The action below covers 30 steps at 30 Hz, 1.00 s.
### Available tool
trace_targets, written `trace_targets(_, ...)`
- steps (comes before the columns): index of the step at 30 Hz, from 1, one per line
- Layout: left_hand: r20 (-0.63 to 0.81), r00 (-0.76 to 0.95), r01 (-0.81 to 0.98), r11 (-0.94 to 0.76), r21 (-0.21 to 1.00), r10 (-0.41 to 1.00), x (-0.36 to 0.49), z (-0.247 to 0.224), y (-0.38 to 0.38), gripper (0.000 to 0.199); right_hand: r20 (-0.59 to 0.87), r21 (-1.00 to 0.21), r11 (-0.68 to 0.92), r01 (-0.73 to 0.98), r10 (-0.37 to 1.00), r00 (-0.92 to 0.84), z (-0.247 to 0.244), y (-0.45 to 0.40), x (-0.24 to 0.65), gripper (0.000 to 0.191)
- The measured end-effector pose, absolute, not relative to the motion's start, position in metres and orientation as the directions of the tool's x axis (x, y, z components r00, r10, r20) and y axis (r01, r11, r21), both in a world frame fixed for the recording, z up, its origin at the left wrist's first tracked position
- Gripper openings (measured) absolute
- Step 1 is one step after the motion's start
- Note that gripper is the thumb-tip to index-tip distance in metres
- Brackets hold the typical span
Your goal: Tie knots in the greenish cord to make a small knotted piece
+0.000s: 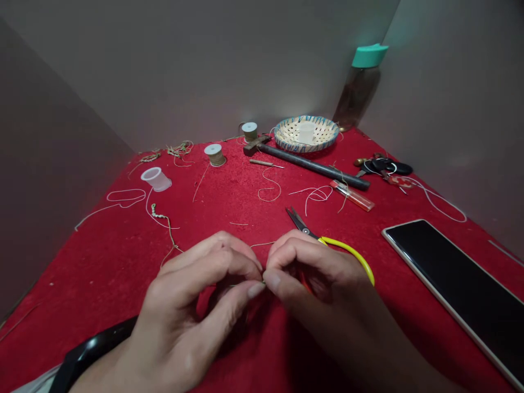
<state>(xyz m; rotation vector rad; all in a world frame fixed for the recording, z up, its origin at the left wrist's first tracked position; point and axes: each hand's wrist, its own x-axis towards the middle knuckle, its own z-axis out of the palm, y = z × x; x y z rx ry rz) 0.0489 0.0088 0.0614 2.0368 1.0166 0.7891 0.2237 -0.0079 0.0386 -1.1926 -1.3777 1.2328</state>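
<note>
My left hand [204, 300] and my right hand [315, 278] meet fingertip to fingertip above the red cloth. Each is closed in a pinch on a thin cord, of which only a tiny bit shows between the thumbs. A knotted greenish cord [170, 229] lies left of my hands and runs under the left one. Partly beneath my right hand are scissors [305, 230] with yellow handles, their blades pointing away to the upper left.
Behind lie a hammer [311, 164], two thread spools [215, 155], a woven basket [306, 147], a lighter [352, 195] and a white plastic cup [156, 179]. A bottle [358, 93], keys [382, 165] and a phone [458, 289] are at the right.
</note>
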Motion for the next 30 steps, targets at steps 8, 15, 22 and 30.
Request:
trace_targets(8,-0.102,0.415,0.058,0.086,0.995,0.904,0.048,0.052,0.013,0.009,0.064,-0.987,0.073,0.145,0.996,-0.065,0.038,-0.008,0.218,0.015)
trace_targets(15,-0.259,0.609,-0.286,0.512,0.81,0.75,0.054,0.054,0.018,0.005,0.046,-0.991,0.06,0.119,0.991,-0.122,0.047,-0.008,0.221,0.017)
trace_targets(22,-0.16,0.682,-0.247,0.43,0.868,0.713,0.05,0.052,0.022,0.006,0.061,-0.995,0.071,0.066,0.988,-0.139,0.051,-0.011,0.224,0.018)
trace_targets(30,-0.096,0.671,-0.073,0.194,0.978,0.736,0.043,0.043,0.027,0.013,0.078,-0.987,0.095,0.127,0.988,-0.132,0.039,-0.01,0.222,0.015)
